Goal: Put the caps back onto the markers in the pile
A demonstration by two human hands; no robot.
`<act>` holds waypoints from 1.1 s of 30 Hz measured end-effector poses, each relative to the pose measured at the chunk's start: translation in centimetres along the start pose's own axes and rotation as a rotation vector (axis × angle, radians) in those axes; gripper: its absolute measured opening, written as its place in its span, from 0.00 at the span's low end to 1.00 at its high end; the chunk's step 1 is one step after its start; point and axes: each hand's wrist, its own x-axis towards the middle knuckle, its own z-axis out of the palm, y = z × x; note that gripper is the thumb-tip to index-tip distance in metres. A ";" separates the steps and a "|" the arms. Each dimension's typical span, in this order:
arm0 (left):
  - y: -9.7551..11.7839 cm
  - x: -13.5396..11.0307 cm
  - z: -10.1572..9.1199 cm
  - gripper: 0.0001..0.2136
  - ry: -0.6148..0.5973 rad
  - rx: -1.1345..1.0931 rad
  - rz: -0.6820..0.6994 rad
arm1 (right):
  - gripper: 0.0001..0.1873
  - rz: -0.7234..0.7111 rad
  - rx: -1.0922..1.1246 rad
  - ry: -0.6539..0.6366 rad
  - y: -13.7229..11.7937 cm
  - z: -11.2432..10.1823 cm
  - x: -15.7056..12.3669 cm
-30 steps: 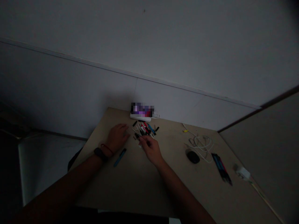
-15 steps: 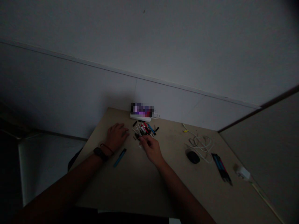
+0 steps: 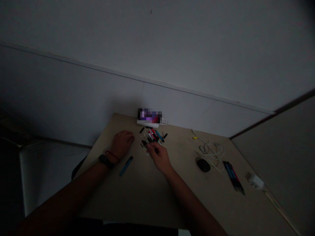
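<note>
A pile of small pen parts (image 3: 152,136), black, red, blue and white, lies near the far edge of a dim wooden table (image 3: 157,193). My right hand (image 3: 159,155) rests at the near side of the pile, its fingers pinched on a small dark piece. My left hand (image 3: 122,141) lies palm down on the table to the left of the pile, fingers curled slightly, holding nothing that I can see; a watch and a red band are on that wrist. A blue pen (image 3: 126,165) lies just under my left hand.
A white box (image 3: 148,123) with a blurred item on it sits behind the pile. To the right lie a white cable (image 3: 211,150), a black mouse (image 3: 203,165), a few assembled pens (image 3: 233,177) and a white charger (image 3: 256,182). A white chair (image 3: 46,167) stands at the left.
My left hand has drawn back a little to the left and its fingers have curled. My right hand has barely moved at the pile.
</note>
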 end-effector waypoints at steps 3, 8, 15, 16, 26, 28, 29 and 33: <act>0.0 0.0 0.1 0.12 0.031 -0.041 -0.003 | 0.17 -0.002 0.010 0.000 0.0 0.0 0.0; 0.1 -0.1 0.3 0.13 0.062 -0.122 0.005 | 0.17 -0.009 0.010 0.001 0.0 0.1 0.0; 0.5 -0.2 0.1 0.11 0.061 -0.196 0.058 | 0.17 -0.023 0.002 0.006 0.0 0.1 -0.1; 0.5 -0.2 0.1 0.11 0.055 -0.203 0.061 | 0.17 -0.026 0.003 0.005 0.0 0.2 -0.1; 0.7 -0.3 0.1 0.11 0.019 -0.242 0.070 | 0.18 -0.008 0.003 -0.018 0.3 0.2 -0.1; 0.7 -0.3 0.1 0.11 0.019 -0.252 0.075 | 0.18 -0.006 0.003 -0.016 0.3 0.2 -0.1; 0.7 -0.3 0.0 0.11 0.021 -0.256 0.076 | 0.18 -0.004 0.007 -0.014 0.2 0.2 -0.1; 0.9 -0.3 -0.1 0.10 0.034 -0.270 0.072 | 0.18 0.000 0.009 -0.005 0.1 0.2 -0.1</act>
